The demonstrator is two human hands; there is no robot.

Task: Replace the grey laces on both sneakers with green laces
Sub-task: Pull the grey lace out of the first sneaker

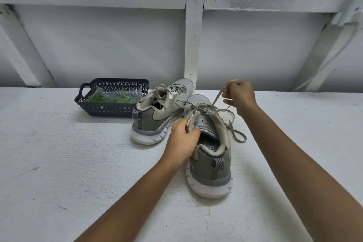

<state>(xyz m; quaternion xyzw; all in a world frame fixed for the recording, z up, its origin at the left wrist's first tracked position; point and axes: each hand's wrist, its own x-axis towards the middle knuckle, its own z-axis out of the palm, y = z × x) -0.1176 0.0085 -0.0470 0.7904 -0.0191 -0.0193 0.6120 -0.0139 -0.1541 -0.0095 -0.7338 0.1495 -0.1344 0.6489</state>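
Right grip [238,94] pinches the grey lace [216,100], taut toward the near sneaker [212,159] at its 7 o'clock (shoe's long axis 6-to-12); left grip [183,137], nearer, holds its collar on the desk [78,163].

Two bare forearms [127,198], bare wrists, left hand [181,139], right hand [240,97]

The near grey sneaker [210,163] stands upright, its collar gripped by the left hand [181,139]. Its loosened grey lace [217,98] rises taut to the right hand [240,96], which pinches it. The second sneaker [155,116], fully laced, stands just beyond the left hand. Bagged green laces [112,98] lie well to that hand's left.
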